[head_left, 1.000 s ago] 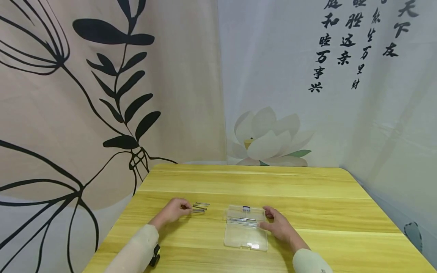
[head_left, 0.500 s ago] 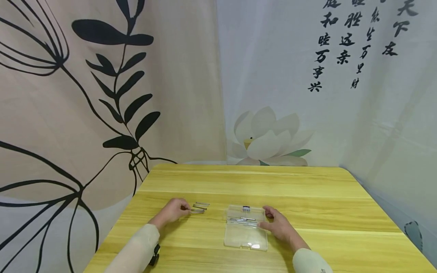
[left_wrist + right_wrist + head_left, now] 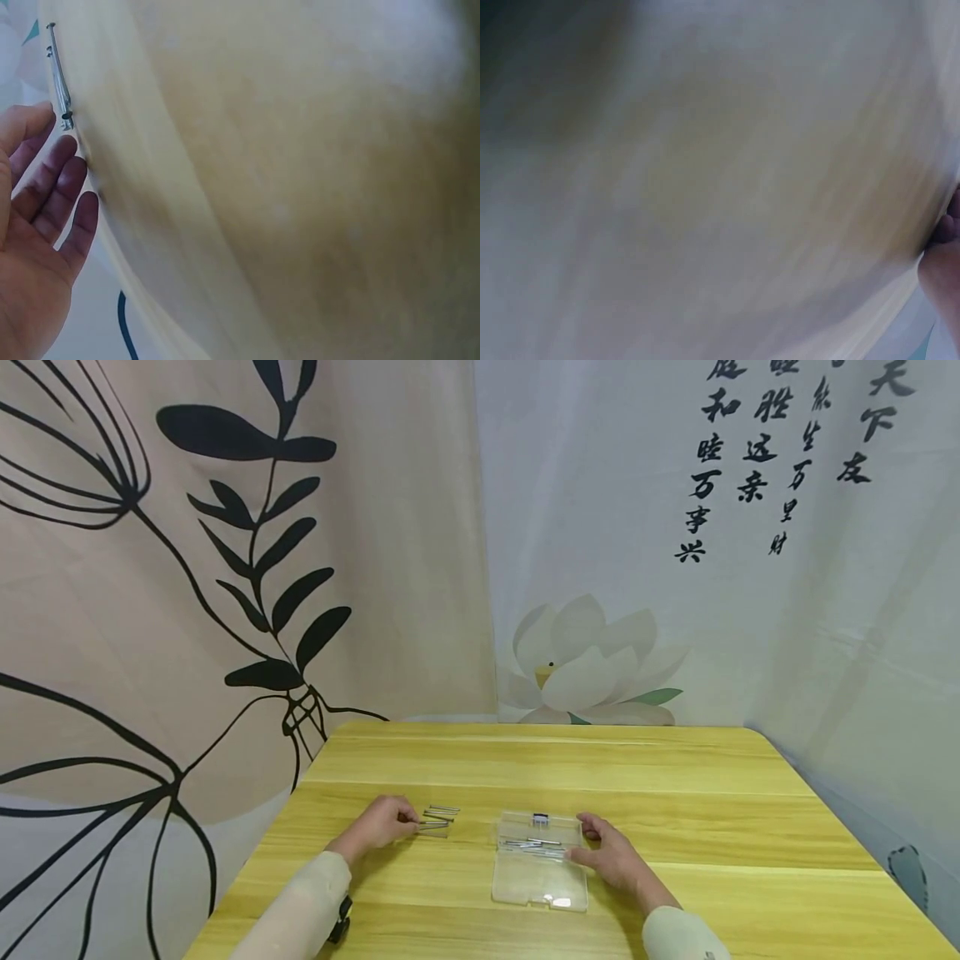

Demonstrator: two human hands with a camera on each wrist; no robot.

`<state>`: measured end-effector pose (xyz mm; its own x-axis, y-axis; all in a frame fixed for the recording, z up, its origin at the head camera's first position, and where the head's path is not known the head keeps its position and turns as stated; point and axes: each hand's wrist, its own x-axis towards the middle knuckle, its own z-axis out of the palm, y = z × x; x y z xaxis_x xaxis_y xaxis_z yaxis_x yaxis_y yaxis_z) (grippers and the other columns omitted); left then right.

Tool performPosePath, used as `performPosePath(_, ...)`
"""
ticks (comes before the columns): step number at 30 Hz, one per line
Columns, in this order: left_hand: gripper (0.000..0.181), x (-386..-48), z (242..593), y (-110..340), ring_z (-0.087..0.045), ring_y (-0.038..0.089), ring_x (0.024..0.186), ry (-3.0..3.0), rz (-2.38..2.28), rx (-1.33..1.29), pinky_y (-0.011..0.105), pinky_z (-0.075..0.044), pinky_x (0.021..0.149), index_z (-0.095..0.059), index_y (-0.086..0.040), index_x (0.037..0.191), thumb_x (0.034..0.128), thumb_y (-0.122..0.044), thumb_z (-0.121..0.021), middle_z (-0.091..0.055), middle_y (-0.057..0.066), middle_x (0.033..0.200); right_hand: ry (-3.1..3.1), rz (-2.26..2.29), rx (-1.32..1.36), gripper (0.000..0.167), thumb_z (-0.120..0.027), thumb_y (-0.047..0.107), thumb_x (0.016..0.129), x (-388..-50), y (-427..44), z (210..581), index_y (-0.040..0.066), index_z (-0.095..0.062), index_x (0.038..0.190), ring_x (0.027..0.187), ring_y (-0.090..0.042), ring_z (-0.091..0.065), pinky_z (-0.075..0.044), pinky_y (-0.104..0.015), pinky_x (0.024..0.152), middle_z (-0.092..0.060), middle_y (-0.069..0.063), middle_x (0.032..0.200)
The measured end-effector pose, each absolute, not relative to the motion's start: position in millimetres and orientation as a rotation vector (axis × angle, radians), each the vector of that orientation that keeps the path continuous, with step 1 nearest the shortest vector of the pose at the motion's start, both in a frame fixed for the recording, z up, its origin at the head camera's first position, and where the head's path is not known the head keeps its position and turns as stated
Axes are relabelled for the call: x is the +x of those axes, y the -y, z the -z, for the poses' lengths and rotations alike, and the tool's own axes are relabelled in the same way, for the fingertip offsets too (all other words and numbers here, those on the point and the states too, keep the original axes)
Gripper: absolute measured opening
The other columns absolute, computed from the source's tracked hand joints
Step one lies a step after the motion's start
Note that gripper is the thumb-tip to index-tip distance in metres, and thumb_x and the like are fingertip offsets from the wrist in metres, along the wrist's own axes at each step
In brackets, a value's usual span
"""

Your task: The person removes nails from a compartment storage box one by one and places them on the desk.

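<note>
In the head view my left hand is at the left of the table, thumb and index finger pinching the end of a thin metal nail. Several more nails lie just beyond the fingertips. The left wrist view shows this hand with nails past its thumb; the other fingers are loosely bent. A clear plastic box lies with its lid open in the middle, several nails inside it. My right hand grips the box's right edge. The right wrist view catches only part of this hand.
The wooden table reaches back to a printed curtain. A small dark label or clasp sits at the box's far side. A black strap is on the left wrist.
The nail at my left fingertips has come slightly toward the front, apart from the neighbouring nails. My right hand and the box have stayed in place.
</note>
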<state>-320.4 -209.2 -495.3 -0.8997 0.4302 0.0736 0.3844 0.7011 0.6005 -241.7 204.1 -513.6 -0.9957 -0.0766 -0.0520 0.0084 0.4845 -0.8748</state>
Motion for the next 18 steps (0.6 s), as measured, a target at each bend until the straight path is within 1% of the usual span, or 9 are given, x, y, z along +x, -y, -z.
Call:
performPosePath(6, 0.008, -320.6, 492.6, 208.6, -0.055, 0.012, 0.071, -2.838, -0.978, 0.689, 0.029, -0.048, 0.061, -0.074, -0.005, 0.088, 0.0904, -0.013, -0.073, -0.064, -0.004, 0.083, -2.646, 1.545, -0.067, 0.074, -0.081, 0.021, 0.084, -241.6, -204.3, 514.5, -0.001, -0.045, 0.145, 0.123, -0.036, -0.048, -0.034, -0.056, 0.106, -0.054, -0.015, 0.130)
performPosePath(10, 0.005, -320.4, 489.6, 208.1, -0.055, 0.011, 0.070, -2.833, -0.992, 0.688, 0.028, -0.048, 0.061, -0.075, -0.007, 0.088, 0.0902, -0.010, -0.072, -0.064, -0.004, 0.082, -2.648, 1.546, -0.070, 0.074, -0.081, 0.020, 0.083, -241.8, -204.1, 514.8, -0.001, -0.045, 0.144, 0.122, -0.036, -0.049, -0.035, -0.056, 0.106, -0.054, -0.016, 0.130)
performPosePath(18, 0.004, -321.4, 481.1, 202.6, -0.056, 0.012, 0.072, -2.824, -1.014, 0.701, 0.028, -0.048, 0.063, -0.074, -0.005, 0.091, 0.0901, -0.008, -0.072, -0.065, -0.003, 0.083, -2.643, 1.550, -0.071, 0.074, -0.081, 0.020, 0.084, -241.1, -203.8, 514.3, -0.001, -0.045, 0.145, 0.123, -0.036, -0.048, -0.034, -0.056, 0.106, -0.053, -0.016, 0.131)
